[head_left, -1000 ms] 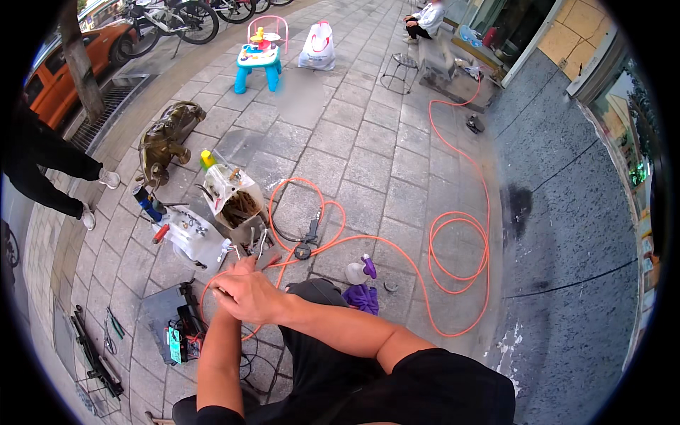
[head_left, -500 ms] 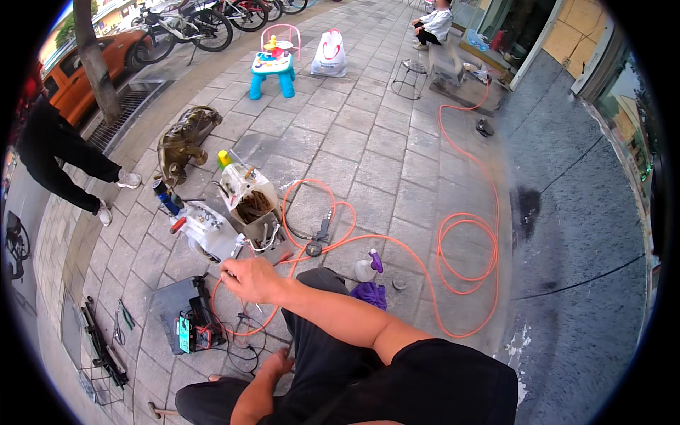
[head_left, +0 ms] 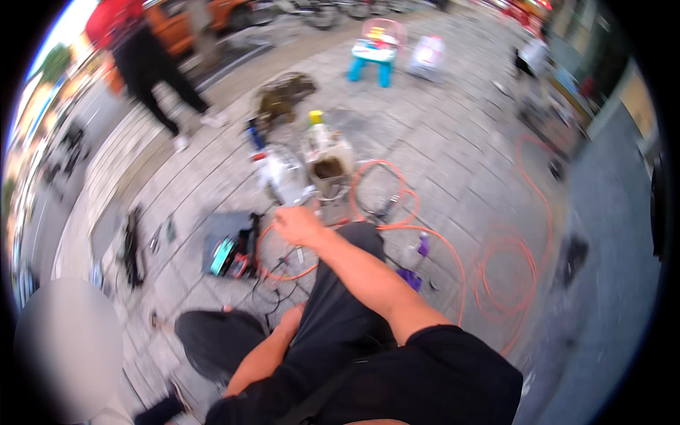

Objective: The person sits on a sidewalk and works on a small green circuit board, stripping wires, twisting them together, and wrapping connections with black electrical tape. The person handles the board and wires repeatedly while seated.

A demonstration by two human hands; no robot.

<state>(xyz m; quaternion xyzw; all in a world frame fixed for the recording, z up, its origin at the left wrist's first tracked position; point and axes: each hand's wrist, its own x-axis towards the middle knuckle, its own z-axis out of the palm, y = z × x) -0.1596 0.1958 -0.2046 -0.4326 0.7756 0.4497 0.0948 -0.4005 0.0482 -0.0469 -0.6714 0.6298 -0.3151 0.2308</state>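
My right hand (head_left: 297,225) is out in front above my knee, its fingers curled together. Whatever it grips, if anything, I cannot make out. Just beyond it a white plastic casing (head_left: 283,173) lies on the paving, beside a white box-like housing (head_left: 329,159) with a brown, dirty-looking inside. My left hand (head_left: 292,317) is low against my left leg, its fingers mostly hidden. A dark open case (head_left: 230,237) with a teal-screened device (head_left: 222,253) rests left of my right hand, and black wires (head_left: 273,297) trail nearby.
An orange hose (head_left: 418,237) loops across the paving to the right. A spray bottle (head_left: 418,248) and purple cloth (head_left: 409,278) sit beside my right leg. One person in a red top (head_left: 117,21) stands far left; another, blurred (head_left: 71,347), is at lower left. A hammer (head_left: 159,321) lies nearby.
My view has swung left, so the scene sits further right and is smeared. A blurred person has come into view at lower left. My hands keep much the same pose.
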